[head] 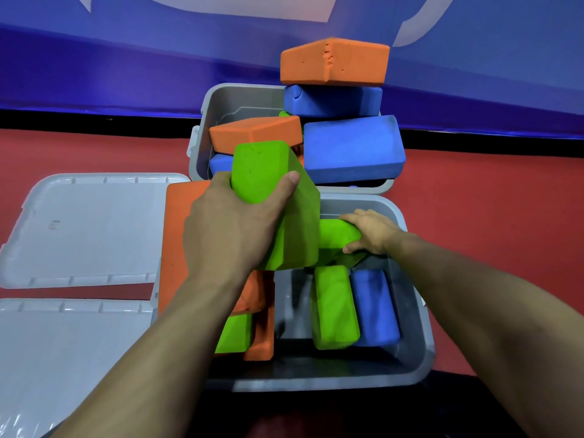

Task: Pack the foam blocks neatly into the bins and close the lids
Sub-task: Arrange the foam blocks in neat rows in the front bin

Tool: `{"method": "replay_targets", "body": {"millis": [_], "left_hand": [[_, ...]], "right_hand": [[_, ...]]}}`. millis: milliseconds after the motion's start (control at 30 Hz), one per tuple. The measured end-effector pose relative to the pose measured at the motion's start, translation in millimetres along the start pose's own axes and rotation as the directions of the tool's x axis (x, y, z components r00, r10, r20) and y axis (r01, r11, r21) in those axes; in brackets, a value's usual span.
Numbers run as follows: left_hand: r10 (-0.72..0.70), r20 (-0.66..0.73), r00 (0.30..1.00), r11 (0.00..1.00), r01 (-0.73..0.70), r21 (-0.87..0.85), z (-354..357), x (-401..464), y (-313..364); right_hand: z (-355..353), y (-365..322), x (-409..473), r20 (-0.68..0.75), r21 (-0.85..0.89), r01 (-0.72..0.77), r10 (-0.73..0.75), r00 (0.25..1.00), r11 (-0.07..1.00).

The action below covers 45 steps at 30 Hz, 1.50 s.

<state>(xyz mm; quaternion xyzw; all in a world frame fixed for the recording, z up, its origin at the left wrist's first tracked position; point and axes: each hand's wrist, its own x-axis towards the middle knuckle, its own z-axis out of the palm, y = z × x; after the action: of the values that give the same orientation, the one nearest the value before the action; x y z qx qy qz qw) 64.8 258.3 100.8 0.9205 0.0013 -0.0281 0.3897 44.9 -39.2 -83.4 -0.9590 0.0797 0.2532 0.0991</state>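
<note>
Two grey plastic bins: the near bin point(420, 358) holds green, orange and blue foam blocks, the far bin point(208, 99) is overfilled. Two grey lids point(88, 229) lie beside them. The left hand point(234, 229) grips a tall green foam block point(268, 172) above the near bin; the right hand point(373, 232) holds a smaller green foam block point(335, 235) inside it.

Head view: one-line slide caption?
Left hand lifts a green foam block while right hand seats another green block in the near bin.

A red floor point(493, 197) filled the middle of the view on both sides. Along its far edge ran a black strip point(94, 120), and above that rose a blue wall point(126, 64) bearing part of a large pale graphic point(268, 7) at the top edge. A dark patch point(512, 403) lay at the near right corner.
</note>
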Motion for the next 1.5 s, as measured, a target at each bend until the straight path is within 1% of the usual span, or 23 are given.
{"method": "replay_targets", "body": {"millis": [133,200,267,300,333,400,433,500,533,567,600,667,800,867,933,1000,1033,1100,1200,1300,1367,1433,1500], "left_hand": [[0.015,0.005,1.0,1.0,-0.015,0.007,2,-1,-2],[0.013,0.013,1.0,1.0,-0.013,0.017,3,-1,-4],[0.015,0.032,0.999,1.0,-0.015,0.019,4,-3,-4],[0.018,0.044,0.999,1.0,-0.019,0.016,5,-4,-4],[0.021,0.056,0.998,1.0,-0.022,0.014,5,-6,-3],[0.017,0.086,0.996,1.0,-0.019,0.02,7,-10,-1],[0.013,0.102,0.995,1.0,-0.015,0.024,7,-12,0],[-0.008,0.138,0.99,1.0,0.005,0.027,7,-16,2],[-0.023,0.159,0.987,0.999,0.019,0.029,7,-17,3],[-0.038,0.184,0.982,0.999,0.033,0.031,7,-19,4],[-0.049,0.212,0.976,0.998,0.043,0.035,7,-21,4],[-0.054,0.26,0.964,0.998,0.041,0.053,6,-26,4],[-0.058,0.33,0.942,0.994,0.025,0.103,7,-33,-1],[-0.071,0.361,0.93,0.997,0.08,-0.011,8,-33,-3],[-0.057,0.377,0.924,0.983,0.119,-0.141,10,-31,-3],[-0.042,0.399,0.916,0.97,0.134,-0.205,12,-29,-4],[-0.049,0.427,0.903,0.953,0.17,-0.25,12,-28,-4],[-0.081,0.503,0.861,0.909,0.27,-0.316,10,-27,-7],[-0.093,0.588,0.804,0.889,0.333,-0.314,10,-26,-13],[-0.085,0.611,0.787,0.901,0.323,-0.291,8,-29,-14],[-0.101,0.631,0.769,0.895,0.347,-0.28,5,-33,-15],[-0.129,0.681,0.721,0.877,0.404,-0.262,3,-36,-16],[-0.153,0.728,0.668,0.883,0.424,-0.203,2,-37,-16]], "right_hand": [[6,-2,-5,-0.037,0.078,-0.106,0.109,0.993,0.991],[4,-4,-11,-0.08,0.198,-0.143,0.162,0.984,0.97],[-4,-9,-23,-0.122,0.369,-0.157,0.215,0.969,0.916],[-8,-12,-31,-0.147,0.482,-0.154,0.252,0.956,0.862],[-16,-18,-41,-0.157,0.612,-0.144,0.299,0.941,0.778],[-32,-38,-64,-0.117,0.844,-0.116,0.39,0.913,0.524],[-44,-51,-81,-0.069,0.909,-0.108,0.401,0.914,0.402],[-68,-83,-118,0.072,0.971,-0.144,0.341,0.937,0.19],[-77,-98,-137,0.12,0.979,-0.161,0.283,0.951,0.125],[-82,-111,-153,0.15,0.981,-0.174,0.226,0.962,0.088],[-84,-123,-168,0.16,0.981,-0.176,0.177,0.971,0.077],[-81,-141,-188,0.14,0.986,-0.15,0.119,0.983,0.075],[-75,-159,-193,0.089,0.986,-0.114,0.199,0.976,0.118],[-77,-162,-190,0.049,0.981,-0.087,0.218,0.975,0.171],[-77,-161,-185,0.001,0.97,-0.049,0.197,0.98,0.24],[-78,-162,-185,-0.027,0.969,-0.024,0.201,0.979,0.248],[-78,-162,-185,-0.042,0.967,-0.013,0.208,0.977,0.256],[-76,-161,-183,-0.059,0.949,-0.013,0.216,0.975,0.314],[-75,-159,-180,-0.045,0.914,-0.056,0.238,0.97,0.402],[-72,-160,-180,0.021,0.844,-0.137,0.224,0.974,0.518],[-72,-161,-181,0.06,0.825,-0.167,0.209,0.976,0.54],[-71,-159,-179,0.092,0.814,-0.194,0.208,0.974,0.548],[-68,-157,-175,0.14,0.8,-0.234,0.208,0.968,0.553]]}}
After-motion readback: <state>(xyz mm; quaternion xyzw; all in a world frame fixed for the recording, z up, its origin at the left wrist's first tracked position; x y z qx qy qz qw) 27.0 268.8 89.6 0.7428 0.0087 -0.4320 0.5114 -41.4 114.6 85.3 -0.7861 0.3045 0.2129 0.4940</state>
